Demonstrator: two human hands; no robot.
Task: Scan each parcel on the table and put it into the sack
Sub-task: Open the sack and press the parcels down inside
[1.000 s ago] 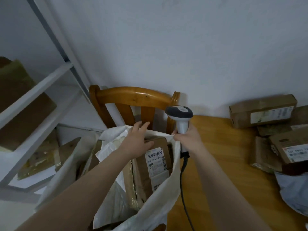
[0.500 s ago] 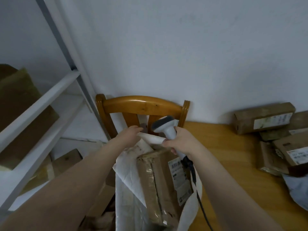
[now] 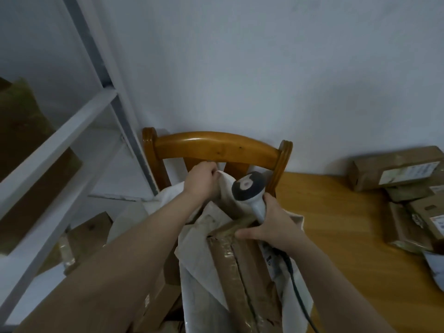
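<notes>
Head view. Left hand (image 3: pixel 200 180) is gripping the far rim of the white sack (image 3: pixel 199 280), fingers curled tight around the fabric, just in front of the wooden chair (image 3: pixel 216 146) back. Right hand (image 3: pixel 271 227) is wrapping the handle of the scanner (image 3: pixel 249 189), whose head is pointing up between the two hands; the thumb is stretching out onto the top edge of a brown parcel (image 3: pixel 240 272). That parcel is standing inside the sack, below and between the hands. The scanner's cable (image 3: pixel 298 292) is trailing down under the right wrist. Well right of the right hand, more parcels (image 3: pixel 394 168) are lying stacked on the bench (image 3: pixel 348 236). Left of the left hand, a white shelf (image 3: pixel 60 140) is standing.
</notes>
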